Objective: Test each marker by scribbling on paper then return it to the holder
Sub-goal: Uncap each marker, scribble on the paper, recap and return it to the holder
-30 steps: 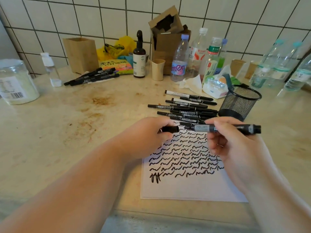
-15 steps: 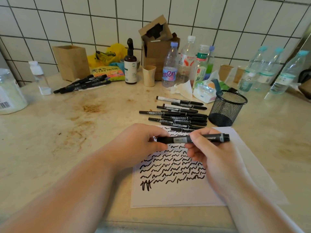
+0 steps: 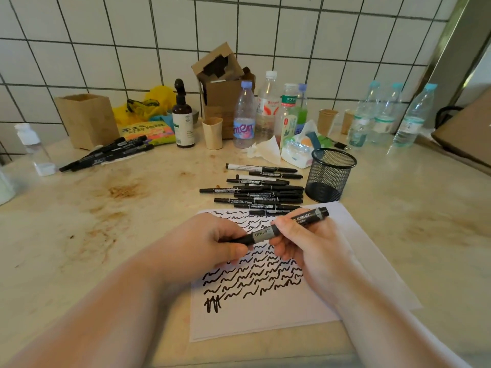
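Observation:
A black marker (image 3: 265, 233) with a grey label lies slanted between both hands above the paper (image 3: 268, 306). My left hand (image 3: 204, 243) grips its capped lower end. My right hand (image 3: 308, 248) holds the barrel further up, fingers curled round it. The white paper carries several rows of black wavy scribbles. A pile of several black markers (image 3: 261, 191) lies just beyond the paper. To the pile's right stands the black mesh holder (image 3: 330, 173), upright, with no marker visible in it.
A second bunch of black markers (image 3: 109, 152) lies at the back left by a brown paper bag (image 3: 86, 119). Bottles (image 3: 244, 115), paper cups, a cardboard box and tissues crowd the tiled wall. More water bottles (image 3: 382, 115) stand at back right.
One second ago the cap in my left hand was apart from the marker. The cap is now pushed onto the marker, and both hands have drawn closer over the paper.

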